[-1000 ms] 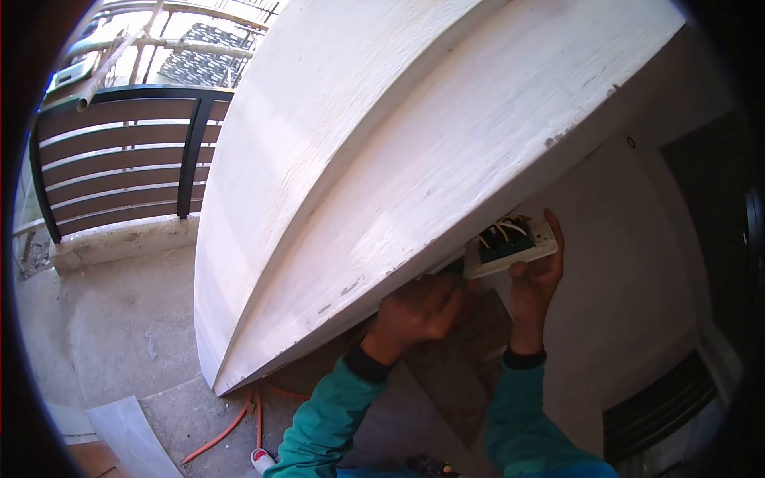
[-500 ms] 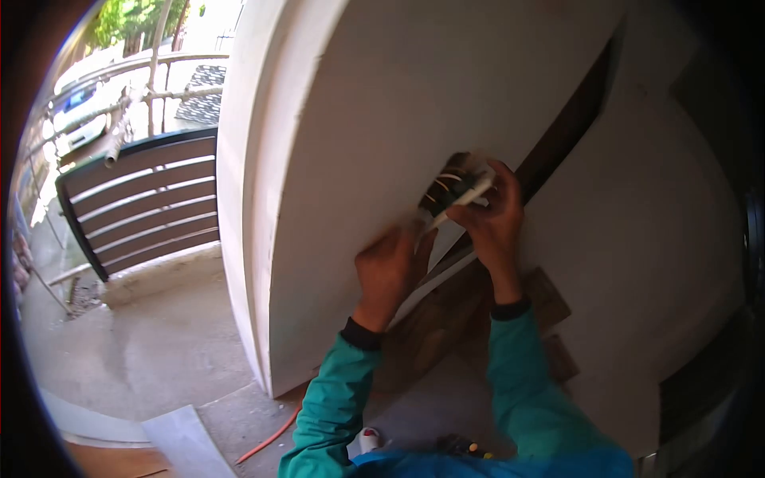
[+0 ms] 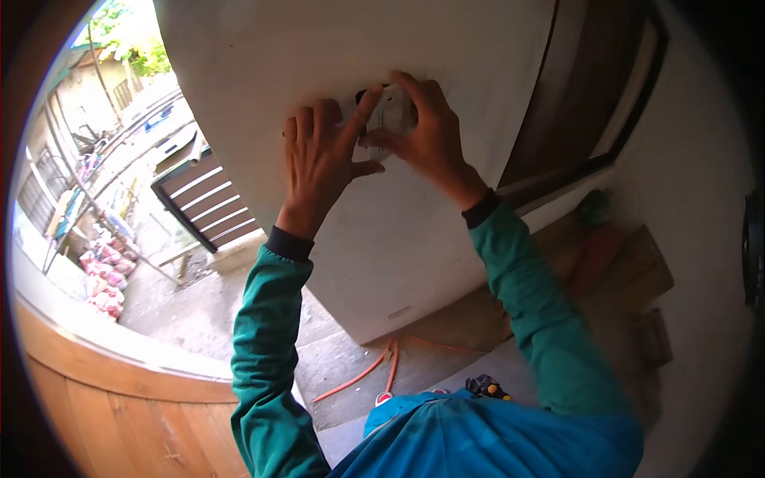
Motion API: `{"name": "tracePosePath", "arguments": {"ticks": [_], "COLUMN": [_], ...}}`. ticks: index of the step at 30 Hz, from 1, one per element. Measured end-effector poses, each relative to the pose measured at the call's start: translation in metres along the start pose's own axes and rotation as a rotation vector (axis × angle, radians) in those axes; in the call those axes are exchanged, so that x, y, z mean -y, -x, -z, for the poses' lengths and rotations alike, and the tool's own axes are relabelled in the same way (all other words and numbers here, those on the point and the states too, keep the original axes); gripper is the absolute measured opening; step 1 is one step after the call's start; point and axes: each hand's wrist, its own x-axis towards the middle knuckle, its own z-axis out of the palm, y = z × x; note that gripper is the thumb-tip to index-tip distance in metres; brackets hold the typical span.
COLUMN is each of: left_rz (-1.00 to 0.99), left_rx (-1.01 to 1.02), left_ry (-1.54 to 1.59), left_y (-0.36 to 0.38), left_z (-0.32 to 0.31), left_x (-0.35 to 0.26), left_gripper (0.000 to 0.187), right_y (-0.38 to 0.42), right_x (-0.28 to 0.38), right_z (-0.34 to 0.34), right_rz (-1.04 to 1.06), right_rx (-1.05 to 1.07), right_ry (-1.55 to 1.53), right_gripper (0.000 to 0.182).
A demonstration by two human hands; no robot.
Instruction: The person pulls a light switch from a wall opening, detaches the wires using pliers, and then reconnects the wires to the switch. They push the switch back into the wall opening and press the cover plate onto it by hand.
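On the pale wall (image 3: 398, 255), a white electrical wall plate (image 3: 391, 113) sits over a dark box opening, part of which shows at its upper left edge. My right hand (image 3: 430, 131) grips the plate, index finger at the top and thumb across its lower part. My left hand (image 3: 323, 151) lies flat near the wall with fingers spread; its index fingertip reaches the plate's left side, and the thumb points below it. Whatever wires lie behind the plate are hidden.
Right of the wall plate is a dark window-like opening (image 3: 590, 95) with a ledge. Cardboard-like pieces (image 3: 637, 271) lean below it. An orange cable (image 3: 355, 374) runs over the floor. To the left are a slatted gate (image 3: 209, 199) and wooden boards (image 3: 127, 414).
The plate, earlier tilted away with wires showing behind it, is now flat against the wall. My left hand has gone from closed near its lower edge to spread. The view has shifted.
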Motion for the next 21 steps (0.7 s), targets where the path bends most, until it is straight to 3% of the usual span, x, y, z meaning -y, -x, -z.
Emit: {"name": "tracePosePath", "arguments": {"ticks": [5,7,10,21], "left_rz": [-0.001,0.019,0.026,0.026], "left_rx": [0.019,0.049,0.060,0.037], "left_ry": [-0.084,-0.117,-0.184,-0.239], "left_y": [0.001,0.000,0.002,0.001], "left_z": [0.005,0.006,0.008,0.012], "left_x": [0.004,0.006,0.009,0.006], "left_gripper": [0.119,0.121,0.123,0.122], "right_y": [-0.001,-0.004,-0.004,-0.003], "right_x": [-0.016,-0.018,-0.018,-0.009], "right_z": [0.011,0.012,0.008,-0.001], "right_rz": [0.094,0.253,0.227,0.214], "right_rx": [0.193,0.202,0.300,0.219], "right_ry": [-0.070,-0.017,0.069,0.089], "right_gripper": [0.103,0.111,0.113,0.104]}}
